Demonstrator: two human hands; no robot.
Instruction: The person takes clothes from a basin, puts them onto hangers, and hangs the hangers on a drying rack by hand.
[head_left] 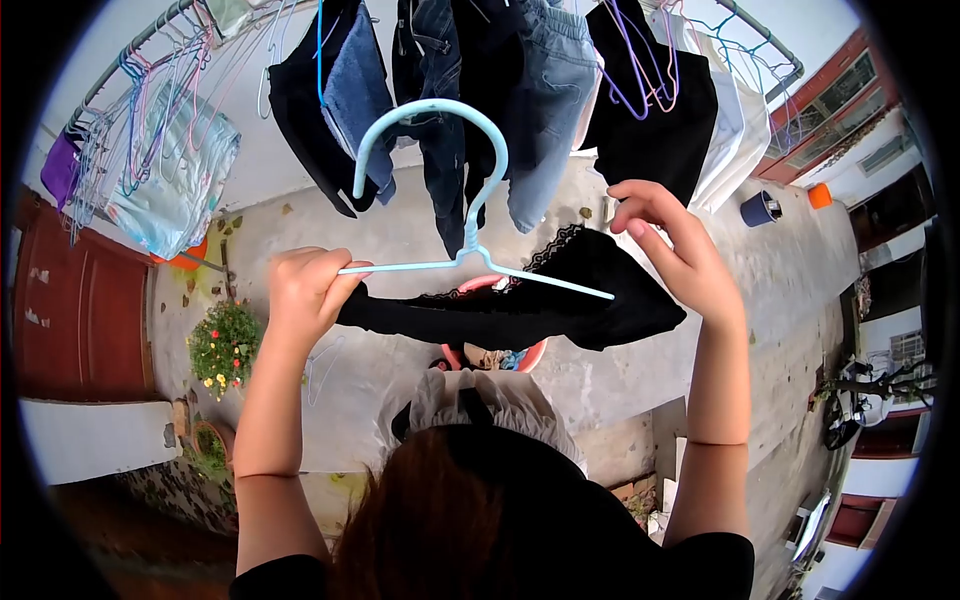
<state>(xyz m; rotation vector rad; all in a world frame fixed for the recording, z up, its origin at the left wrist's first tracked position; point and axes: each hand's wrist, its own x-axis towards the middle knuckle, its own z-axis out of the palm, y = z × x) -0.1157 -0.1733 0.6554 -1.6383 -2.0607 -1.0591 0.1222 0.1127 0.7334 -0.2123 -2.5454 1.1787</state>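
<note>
A light blue hanger (410, 267) is held up in front of me, its large hook pointing upward. My left hand (308, 290) is closed around the hanger's left end, with the edge of a black lace-trimmed garment (480, 322) beside the fingers. The garment spreads across the hanger, and its right side covers the tip of the right arm. Just above and right of the garment, my right hand (672, 243) is raised with fingers curved and apart, holding nothing.
Jeans (560, 90) and black clothes (655, 110) hang overhead on a rail. Hangers (165, 110) crowd its left end. Below the garment stands a pink basin (535, 357) with laundry. A flowering plant (224, 345) and a dark blue bucket (760, 208) stand on the concrete floor.
</note>
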